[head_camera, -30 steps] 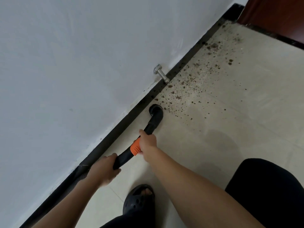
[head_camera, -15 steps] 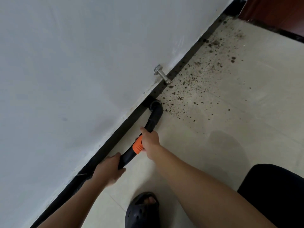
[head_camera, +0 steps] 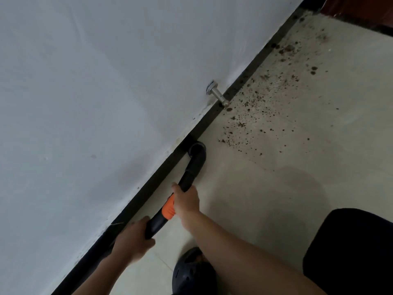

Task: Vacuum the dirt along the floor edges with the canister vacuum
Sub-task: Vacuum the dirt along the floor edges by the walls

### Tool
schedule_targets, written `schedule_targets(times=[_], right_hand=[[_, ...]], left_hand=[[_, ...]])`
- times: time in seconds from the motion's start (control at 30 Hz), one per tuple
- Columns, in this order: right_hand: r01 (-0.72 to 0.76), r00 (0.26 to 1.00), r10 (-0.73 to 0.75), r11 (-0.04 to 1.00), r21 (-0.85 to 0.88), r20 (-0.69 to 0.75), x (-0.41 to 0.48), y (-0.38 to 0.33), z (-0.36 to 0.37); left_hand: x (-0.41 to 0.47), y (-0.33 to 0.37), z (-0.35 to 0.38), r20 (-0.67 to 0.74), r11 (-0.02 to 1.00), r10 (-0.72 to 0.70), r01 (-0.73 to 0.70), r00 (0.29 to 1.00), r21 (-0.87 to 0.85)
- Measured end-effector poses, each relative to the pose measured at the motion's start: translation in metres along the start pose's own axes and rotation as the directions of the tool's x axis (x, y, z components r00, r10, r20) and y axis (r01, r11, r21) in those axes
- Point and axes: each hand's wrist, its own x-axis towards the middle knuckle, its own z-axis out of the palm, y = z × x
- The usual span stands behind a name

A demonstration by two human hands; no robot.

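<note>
We find the vacuum wand [head_camera: 192, 167] held in both hands. The right hand [head_camera: 186, 201] is clamped on the tube just ahead of the orange collar [head_camera: 168, 209]. The left hand [head_camera: 133, 241] is wrapped round the tube behind that collar.

We take the door stop [head_camera: 218, 95] as the reference. The nozzle [head_camera: 196, 149] sits on the person's side of the door stop, hard against the black skirting [head_camera: 244, 75]. The wand's long axis runs from the hands towards the door stop, nearly parallel to the skirting.

The dirt [head_camera: 251, 116] starts just short of the door stop and carries on past it to the far corner, spreading out over the floor [head_camera: 276, 188]. It lies forward of the nozzle, on the same line. The right hand is the nearer to it. In our judgement the coming move is a push forward along the skirting.

Count:
- one wand
- one nozzle
- one collar
- one door stop
- two hands
- one shoe [head_camera: 191, 273]
- dirt specks too many to number
</note>
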Motion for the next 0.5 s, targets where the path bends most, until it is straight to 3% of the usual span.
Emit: schedule_targets(times=[0.1, 0.2, 0.33, 0.5], right_hand=[[-0.044, 0.996, 0.044, 0.999, -0.002, 0.082, -0.023, 0.024, 0.013], [-0.062, 0.997, 0.061, 0.998, 0.027, 0.056, -0.027, 0.033, 0.007], [-0.037, 0.986, 0.062, 0.986, 0.162, -0.154, -0.023, 0.031, -0.031], [0.029, 0.895, 0.128, 0.939, 0.342, -0.427, -0.029, 0.028, -0.099]], left_hand=[[-0.02, -0.026, 0.009, 0.04, 0.997, -0.077, 0.077, 0.996, 0.0], [-0.023, -0.026, 0.011, 0.068, 0.998, -0.051, 0.049, 0.996, 0.031], [-0.011, 0.018, 0.007, 0.066, 0.979, 0.1, -0.11, 0.993, 0.169], [0.001, 0.092, 0.006, 0.093, 0.861, 0.333, -0.343, 0.938, 0.374]])
